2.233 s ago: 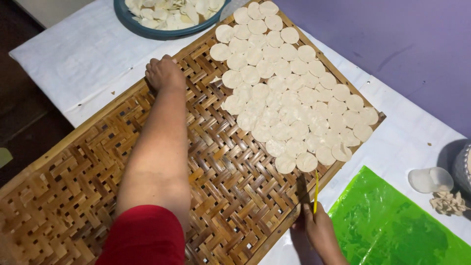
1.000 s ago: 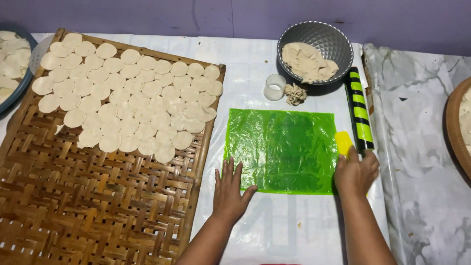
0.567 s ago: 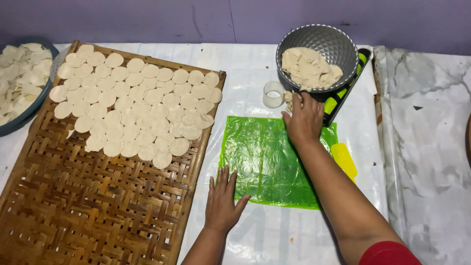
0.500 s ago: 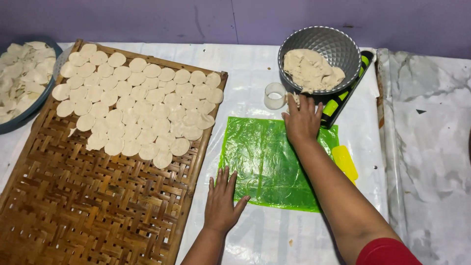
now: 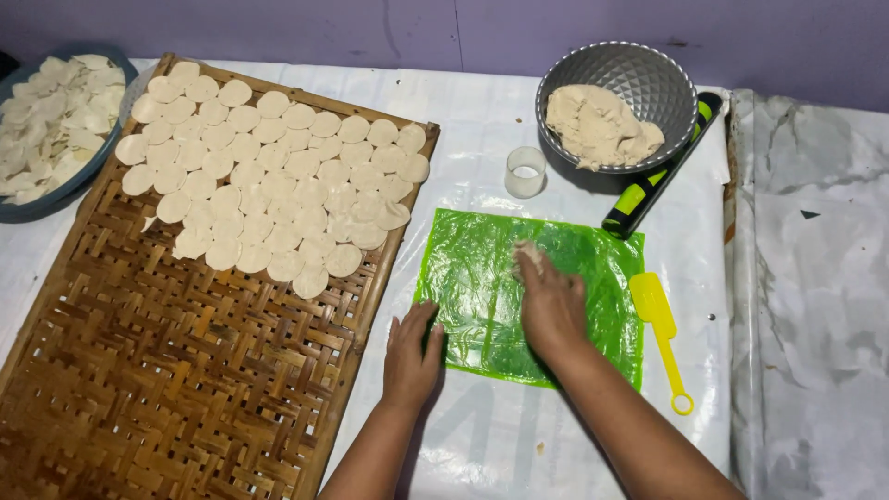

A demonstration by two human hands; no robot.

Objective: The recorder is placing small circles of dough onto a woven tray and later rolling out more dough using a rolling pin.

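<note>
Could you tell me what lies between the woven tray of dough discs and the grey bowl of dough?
In the head view, a small clear cup stands on the white cloth between the woven tray and the grey bowl.

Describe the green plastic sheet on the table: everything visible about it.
The green plastic sheet is a translucent, glossy, wrinkled rectangle lying flat on the white table cover, right of the woven bamboo tray. The right hand rests on its middle with a small piece of dough at the fingertips. The left hand presses its lower left edge. A yellow spatula lies just beyond its right edge.
</note>
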